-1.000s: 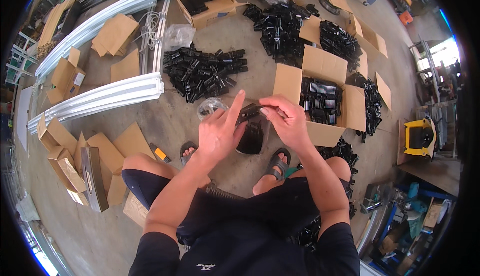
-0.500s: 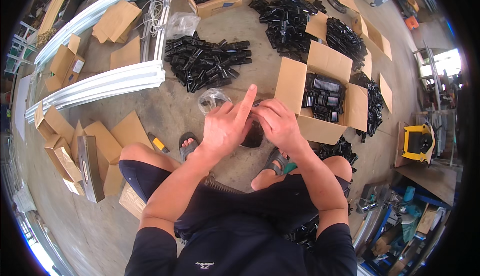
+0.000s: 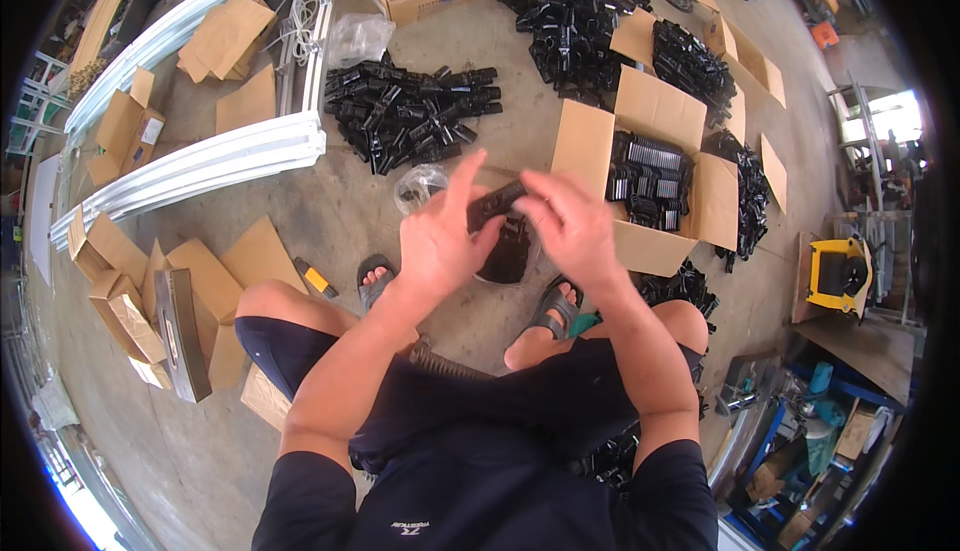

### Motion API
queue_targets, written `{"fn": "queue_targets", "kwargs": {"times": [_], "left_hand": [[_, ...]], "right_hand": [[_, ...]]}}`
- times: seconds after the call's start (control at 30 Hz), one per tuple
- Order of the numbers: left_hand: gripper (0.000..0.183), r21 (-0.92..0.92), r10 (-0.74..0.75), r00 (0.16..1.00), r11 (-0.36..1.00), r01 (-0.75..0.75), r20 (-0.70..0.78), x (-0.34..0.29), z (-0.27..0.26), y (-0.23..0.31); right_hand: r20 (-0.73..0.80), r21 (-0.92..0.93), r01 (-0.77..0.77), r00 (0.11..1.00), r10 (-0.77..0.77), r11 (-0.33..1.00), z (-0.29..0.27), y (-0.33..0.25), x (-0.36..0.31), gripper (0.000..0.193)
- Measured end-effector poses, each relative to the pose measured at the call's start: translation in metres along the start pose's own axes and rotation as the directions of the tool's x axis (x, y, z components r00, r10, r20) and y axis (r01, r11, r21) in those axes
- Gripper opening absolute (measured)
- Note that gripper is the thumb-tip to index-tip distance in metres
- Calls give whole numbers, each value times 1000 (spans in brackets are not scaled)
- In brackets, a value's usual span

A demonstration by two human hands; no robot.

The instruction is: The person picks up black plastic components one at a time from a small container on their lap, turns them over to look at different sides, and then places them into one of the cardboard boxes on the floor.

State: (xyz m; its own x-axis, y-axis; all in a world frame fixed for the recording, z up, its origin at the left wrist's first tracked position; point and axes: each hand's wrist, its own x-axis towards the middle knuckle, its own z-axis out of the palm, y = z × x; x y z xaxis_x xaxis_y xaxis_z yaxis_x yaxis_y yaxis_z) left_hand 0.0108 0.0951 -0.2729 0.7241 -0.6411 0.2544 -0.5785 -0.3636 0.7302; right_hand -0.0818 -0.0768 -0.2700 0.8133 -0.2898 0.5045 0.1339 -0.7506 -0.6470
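My left hand (image 3: 436, 243) and right hand (image 3: 574, 229) are both closed on one black part (image 3: 495, 204), above dark pieces (image 3: 507, 254) near my sandal (image 3: 549, 322)

Frame centre: left hand (image 3: 437, 243) and right hand (image 3: 577, 226) holding black part (image 3: 492, 206). Right of centre: open carton (image 3: 652, 248) of black pieces (image 3: 650, 183). Upper left: white rails (image 3: 220, 161).

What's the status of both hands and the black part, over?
Left hand on left end of elongated black part; right hand at its right end. Part slanted, right end higher in view. Open cardboard box to the right, not blocking.
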Motion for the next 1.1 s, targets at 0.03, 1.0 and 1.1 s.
{"fn": "queue_targets", "kwargs": {"times": [0.03,1.0,1.1], "left_hand": [[64,-47,-74,997,996,75,5,0,-2,-2],[19,-913,-631,759,195,359,164,12,-28,-30],[20,-918,-640,747,160,362,182,12,-24,-36]], "right_hand": [[-37,43,-68,997,70,997,-4,5,0,23],[520,-543,-156,709,477,825,295,198,-88,24],[529,-437,-266,697,484,860,295,189,-85,23]]}}
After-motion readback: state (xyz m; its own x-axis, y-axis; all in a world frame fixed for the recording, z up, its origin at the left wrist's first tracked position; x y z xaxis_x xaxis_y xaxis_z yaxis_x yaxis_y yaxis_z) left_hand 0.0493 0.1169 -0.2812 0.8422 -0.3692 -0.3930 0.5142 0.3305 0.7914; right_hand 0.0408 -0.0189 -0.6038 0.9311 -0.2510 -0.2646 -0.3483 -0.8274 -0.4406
